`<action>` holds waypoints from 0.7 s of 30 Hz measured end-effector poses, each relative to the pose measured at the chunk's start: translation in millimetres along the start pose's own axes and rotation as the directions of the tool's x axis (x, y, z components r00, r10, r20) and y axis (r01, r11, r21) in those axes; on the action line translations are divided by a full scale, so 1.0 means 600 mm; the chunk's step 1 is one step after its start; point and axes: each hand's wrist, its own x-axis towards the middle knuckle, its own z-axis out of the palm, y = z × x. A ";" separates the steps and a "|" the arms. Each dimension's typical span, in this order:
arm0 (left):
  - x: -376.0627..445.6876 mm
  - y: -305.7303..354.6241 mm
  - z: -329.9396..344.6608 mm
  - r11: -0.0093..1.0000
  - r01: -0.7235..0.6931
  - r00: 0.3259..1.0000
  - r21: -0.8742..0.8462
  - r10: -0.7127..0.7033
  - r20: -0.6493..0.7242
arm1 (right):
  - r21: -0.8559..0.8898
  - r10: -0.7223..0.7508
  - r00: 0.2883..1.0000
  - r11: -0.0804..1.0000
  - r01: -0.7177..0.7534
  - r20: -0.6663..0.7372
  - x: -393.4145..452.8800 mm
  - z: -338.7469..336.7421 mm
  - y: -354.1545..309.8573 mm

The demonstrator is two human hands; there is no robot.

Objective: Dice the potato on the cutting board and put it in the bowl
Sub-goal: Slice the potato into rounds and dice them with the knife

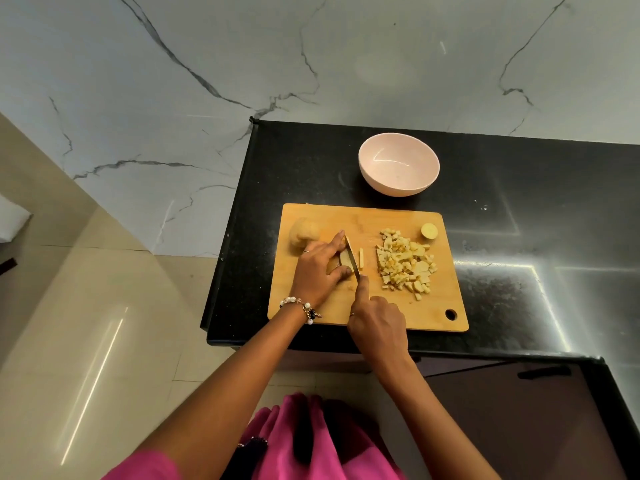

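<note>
Left hand (pixel 317 268): fingers clamped on brown potato piece (pixel 343 260). Right hand (pixel 377 323): fingers clamped on steel knife (pixel 352 258), blade just right of left fingers.

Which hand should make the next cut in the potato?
The right hand. It already grips the knife, whose blade rests against the potato piece. The left hand is busy holding that piece steady on the cutting board.
</note>
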 end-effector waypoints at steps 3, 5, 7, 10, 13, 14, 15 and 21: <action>0.000 0.001 0.000 1.000 0.013 1.000 -0.007 -0.013 -0.003 | -0.017 0.010 0.997 1.000 -0.009 0.079 0.006 0.002 -0.007; -0.001 0.004 0.001 1.000 0.022 1.000 -0.007 -0.022 -0.001 | -0.083 0.011 0.993 0.997 -0.001 0.121 -0.011 0.000 -0.005; 0.000 0.005 0.000 0.999 0.038 0.999 -0.013 -0.038 0.002 | -0.125 0.028 0.994 0.992 -0.014 0.107 -0.039 0.004 -0.002; -0.001 0.006 -0.001 0.997 0.070 0.997 -0.035 -0.069 0.023 | 0.009 0.021 0.988 1.000 -0.023 0.156 -0.064 -0.012 0.012; -0.001 0.007 -0.005 0.993 0.100 0.994 -0.063 -0.097 0.044 | 0.117 0.025 0.999 0.993 -0.029 0.032 -0.056 -0.023 0.025; -0.001 0.006 -0.007 0.993 0.104 0.994 -0.063 -0.101 0.045 | 0.114 0.039 0.999 0.993 -0.039 -0.002 -0.047 -0.028 0.023; -0.001 0.006 -0.008 0.993 0.104 0.994 -0.061 -0.102 0.042 | 0.107 0.043 0.999 0.993 -0.042 -0.007 -0.039 -0.030 0.021; -0.005 0.005 -0.008 0.989 0.132 0.991 -0.071 -0.134 -0.017 | 0.066 0.018 0.999 0.998 -0.020 0.039 -0.011 -0.026 0.007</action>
